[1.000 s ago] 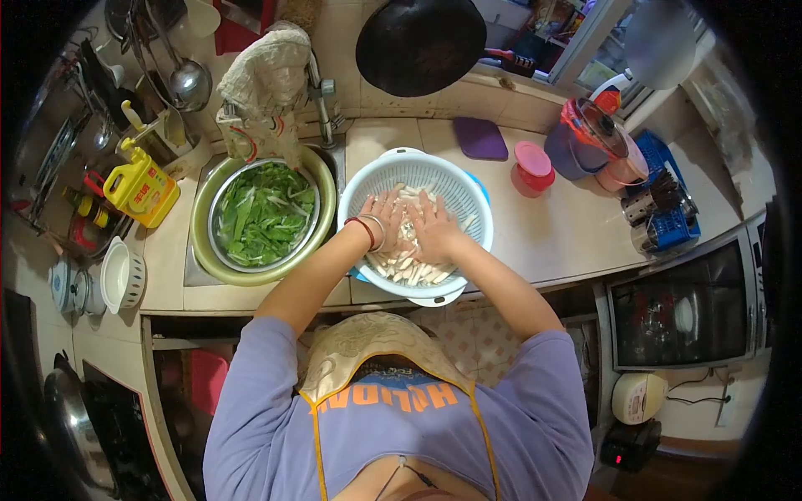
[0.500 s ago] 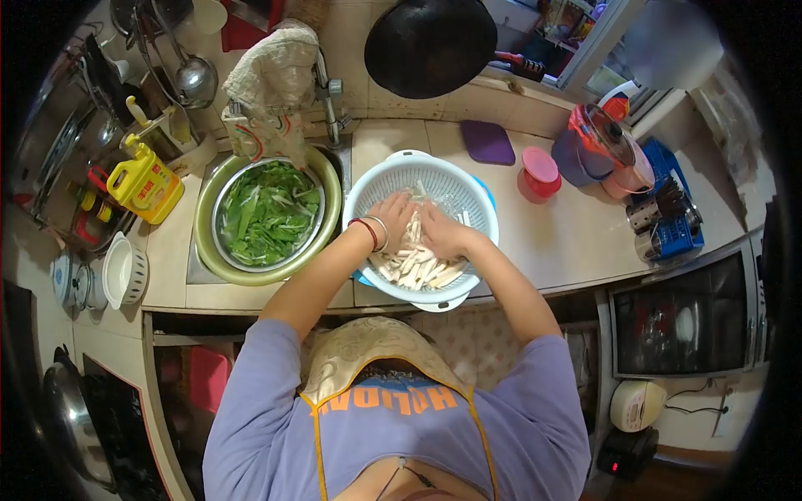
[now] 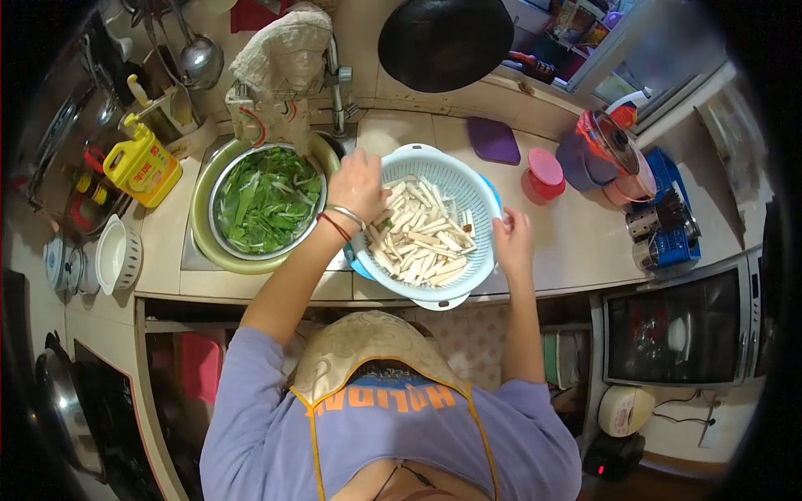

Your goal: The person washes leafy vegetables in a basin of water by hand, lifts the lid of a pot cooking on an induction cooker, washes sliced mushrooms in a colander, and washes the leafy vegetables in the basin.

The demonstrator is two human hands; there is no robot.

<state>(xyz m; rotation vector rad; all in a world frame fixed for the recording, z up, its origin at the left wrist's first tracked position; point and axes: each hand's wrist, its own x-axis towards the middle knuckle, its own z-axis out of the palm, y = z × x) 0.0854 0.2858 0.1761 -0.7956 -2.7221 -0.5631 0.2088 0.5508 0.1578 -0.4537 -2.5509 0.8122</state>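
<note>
Yellow jug [image 3: 144, 167] near white bowl [image 3: 118, 257], purple mat [image 3: 494, 140] beside pink-lidded container [image 3: 545, 174].

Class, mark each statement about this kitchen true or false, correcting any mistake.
1. White stick-shaped pieces lie in the round, pale-blue plastic colander. True.
2. Chopped green leaves lie in the round, silver-rimmed bowl left of the colander. True.
3. Both bare hands are in the white pieces. False: the left hand is at the colander's left rim, the right hand by its right rim.
4. The yellow plastic bottle lies sideways. False: the bottle stands upright.
</note>
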